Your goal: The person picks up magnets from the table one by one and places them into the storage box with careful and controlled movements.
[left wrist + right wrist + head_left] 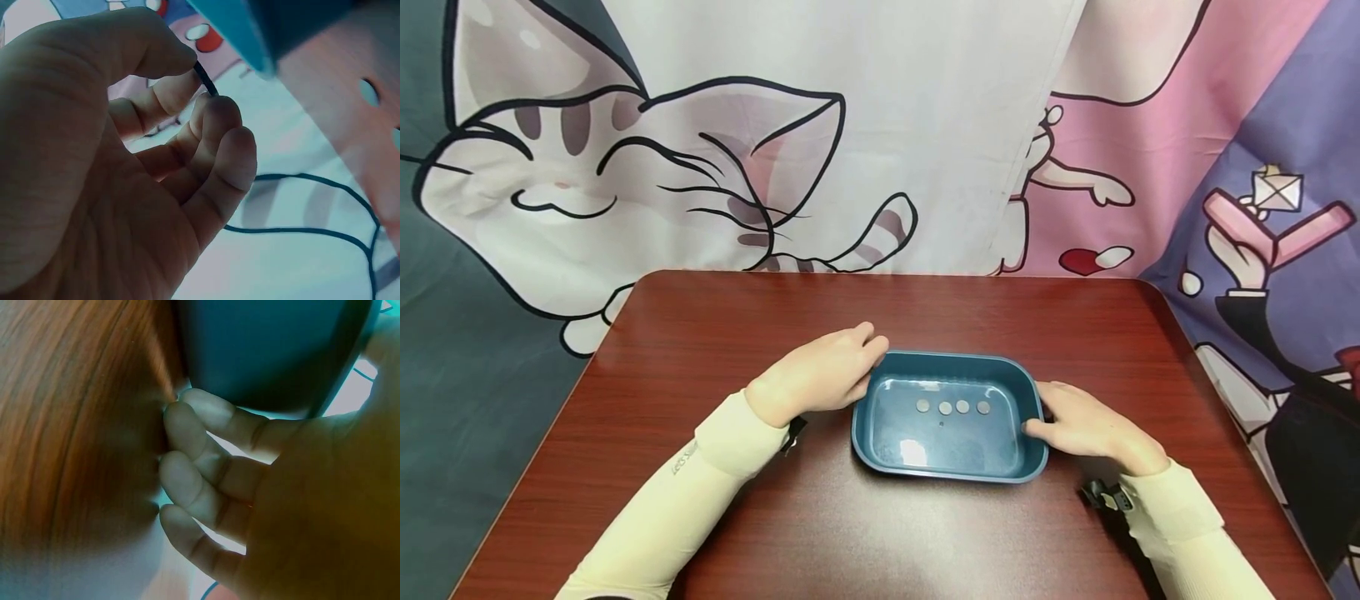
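Observation:
A blue rectangular plastic box (951, 477) stands on the table with several small silver coins (945, 407) in a row on its floor. My left hand (822, 372) is at the box's left rim. In the left wrist view, its thumb and fingertips pinch a thin dark piece (207, 79), which looks like a coin seen edge-on. Pale round coins (369, 92) lie on the tabletop by this hand, hidden in the head view. My right hand (1086, 421) holds the box's right end, thumb over the rim and fingers (215, 415) outside, low by the table.
The reddish-brown wooden table (760, 533) has rounded far corners. Behind it hangs a printed cloth (880, 150) with a cartoon cat and pink and purple parts. Small black wrist cameras (1105, 495) sit under both wrists.

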The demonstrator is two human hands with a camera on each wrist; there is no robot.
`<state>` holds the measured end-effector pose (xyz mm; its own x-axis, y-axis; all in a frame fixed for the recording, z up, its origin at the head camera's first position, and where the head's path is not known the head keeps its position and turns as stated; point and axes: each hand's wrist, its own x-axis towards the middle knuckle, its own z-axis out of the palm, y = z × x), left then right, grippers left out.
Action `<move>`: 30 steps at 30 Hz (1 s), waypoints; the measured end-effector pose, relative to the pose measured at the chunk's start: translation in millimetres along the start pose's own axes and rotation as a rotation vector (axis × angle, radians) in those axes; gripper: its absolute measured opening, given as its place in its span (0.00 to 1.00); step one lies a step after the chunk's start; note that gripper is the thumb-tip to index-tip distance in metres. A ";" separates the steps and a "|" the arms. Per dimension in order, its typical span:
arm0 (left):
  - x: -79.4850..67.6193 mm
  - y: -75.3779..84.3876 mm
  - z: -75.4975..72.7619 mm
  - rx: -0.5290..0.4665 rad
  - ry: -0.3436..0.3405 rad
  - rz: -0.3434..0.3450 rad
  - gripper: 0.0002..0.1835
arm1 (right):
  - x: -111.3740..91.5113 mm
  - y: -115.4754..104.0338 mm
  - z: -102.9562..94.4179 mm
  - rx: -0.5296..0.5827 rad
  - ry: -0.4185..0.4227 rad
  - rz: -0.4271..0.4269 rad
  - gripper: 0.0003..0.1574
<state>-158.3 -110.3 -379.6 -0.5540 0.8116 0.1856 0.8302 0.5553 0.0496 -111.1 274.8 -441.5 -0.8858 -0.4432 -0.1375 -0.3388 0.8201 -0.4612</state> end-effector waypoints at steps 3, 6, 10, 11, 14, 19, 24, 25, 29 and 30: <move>8.3 7.5 -2.4 0.009 0.010 0.032 0.09 | 0.2 -0.5 -1.0 0.000 0.001 -0.005 0.19; 17.9 16.3 -4.8 0.010 -0.001 0.054 0.10 | 0.6 -0.3 -1.3 0.005 0.000 -0.008 0.17; 31.0 30.4 -2.7 0.002 -0.066 0.059 0.10 | 0.9 1.1 -0.4 0.002 0.002 -0.011 0.16; 34.3 34.3 -1.1 0.001 -0.093 0.058 0.11 | 0.9 1.3 -0.1 -0.001 0.004 -0.013 0.16; 43.5 46.1 5.3 0.016 -0.161 0.068 0.12 | 0.8 1.3 0.4 -0.010 0.011 -0.019 0.14; 57.9 62.4 16.7 0.051 -0.229 0.106 0.14 | 1.2 -0.1 -0.4 -0.008 0.008 -0.025 0.13; 73.6 74.9 25.6 0.063 -0.278 0.141 0.16 | 1.4 -0.4 -1.2 0.001 -0.003 -0.024 0.12; 77.0 77.3 27.4 0.064 -0.291 0.148 0.17 | 1.3 -0.4 -1.2 0.003 -0.004 -0.024 0.12; 89.6 85.9 36.0 0.072 -0.346 0.181 0.19 | 1.6 0.2 -0.9 0.013 -0.005 -0.025 0.11; 92.5 87.7 38.6 0.074 -0.360 0.192 0.19 | 1.6 0.4 -1.0 0.011 -0.001 -0.031 0.11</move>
<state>-139.1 20.5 -395.9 -0.3867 0.9062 -0.1711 0.9212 0.3883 -0.0255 -113.0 274.7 -441.0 -0.8745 -0.4689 -0.1238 -0.3625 0.8017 -0.4752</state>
